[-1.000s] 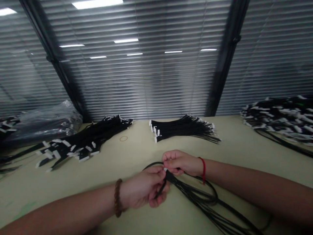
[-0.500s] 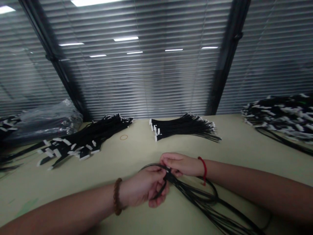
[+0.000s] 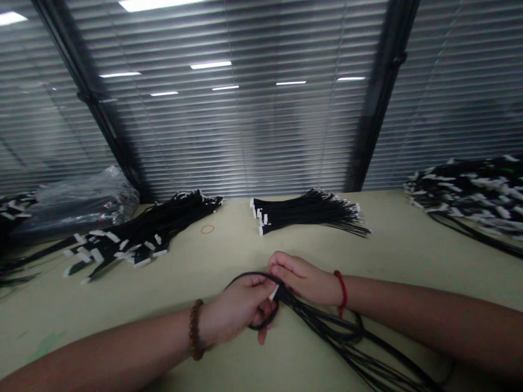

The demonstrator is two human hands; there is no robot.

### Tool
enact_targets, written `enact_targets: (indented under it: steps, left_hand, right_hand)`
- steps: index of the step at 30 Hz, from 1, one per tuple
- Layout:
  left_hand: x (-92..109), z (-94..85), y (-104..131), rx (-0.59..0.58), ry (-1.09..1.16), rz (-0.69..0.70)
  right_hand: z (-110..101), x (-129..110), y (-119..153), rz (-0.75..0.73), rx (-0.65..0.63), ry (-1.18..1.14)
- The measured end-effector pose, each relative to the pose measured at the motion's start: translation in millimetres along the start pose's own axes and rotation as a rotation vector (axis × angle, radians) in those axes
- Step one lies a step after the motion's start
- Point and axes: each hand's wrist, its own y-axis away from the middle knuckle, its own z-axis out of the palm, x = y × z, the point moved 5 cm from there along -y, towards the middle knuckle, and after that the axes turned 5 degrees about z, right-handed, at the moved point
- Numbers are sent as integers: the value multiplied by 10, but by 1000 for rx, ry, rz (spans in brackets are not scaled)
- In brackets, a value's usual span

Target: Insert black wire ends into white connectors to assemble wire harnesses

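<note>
My left hand (image 3: pixel 245 305), with a brown beaded bracelet at the wrist, pinches a black cable harness (image 3: pixel 314 318) close to its white connector (image 3: pixel 273 293). A loop of black cable curves around the left fingers. On the other side of the connector, my right hand (image 3: pixel 304 276), wearing a red cord bracelet, has its fingertips closed at the top of the same cables. Its fingertips are partly hidden. From both hands the loose black wires fan out down to the lower right, passing below the right wrist.
Bundled black cables with white connectors (image 3: pixel 302 211) lie at the table's back middle. Left of them are a rubber band (image 3: pixel 207 229), another cable pile (image 3: pixel 151 231) and a clear plastic bag (image 3: pixel 90 201). A large cable heap (image 3: pixel 478 190) sits at right, before window blinds (image 3: pixel 265 136).
The white connector now shows more clearly beside my left thumb. My right hand has shifted slightly, and the cable loop around my left fingers has moved a little left.
</note>
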Motion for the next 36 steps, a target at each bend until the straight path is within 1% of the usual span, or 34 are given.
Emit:
enact_targets:
  steps: [3,7,9,12,14,17,19,20,22,24,25,26,27,31,34,36]
  left_hand:
    - [-8,1,4,34,-37,25]
    - [65,13,31,74,-83,78]
    - [139,14,46,86,-90,130]
    - [234,-12,62,110,-64,210]
    - [255,-40,64,124,-39,235]
    - [247,-76,62,141,-7,255]
    - [234,-73,65,135,-14,256]
    - [225,-59,69,116,-27,249]
    - [203,-10,83,52,-66,224]
    - [181,31,102,-3,-100,209]
    - [172,43,109,-21,-111,206]
    - [164,51,112,-35,-118,206]
    - [158,51,112,-40,-118,208]
    - [148,52,92,-59,-96,230]
    - [140,72,90,-102,-125,235]
    - [131,65,95,-102,-151,223]
  right_hand:
    - [-17,-82,41,-23,42,148]
    - [-47,-240,80,-19,9,305]
    - [-145,-362,101,-8,41,388]
    - [-385,-622,176,-20,137,506]
    - [-536,-812,264,-38,185,624]
    - [-639,-983,402,12,166,862]
    - [-621,-1022,463,10,166,958]
    - [-586,-1037,477,-47,186,989]
    - [-462,-1040,474,-230,197,1024]
    - [-305,-981,438,-382,94,1030]
    - [-244,-940,414,-416,27,1027]
    - [-203,-903,392,-425,-26,1025]
    - [-185,-880,375,-426,-52,1025]
    - [-208,-881,383,-434,-29,1058]
    - [-205,-842,398,-421,-60,1064]
    - [-201,-800,382,-404,-70,1035]
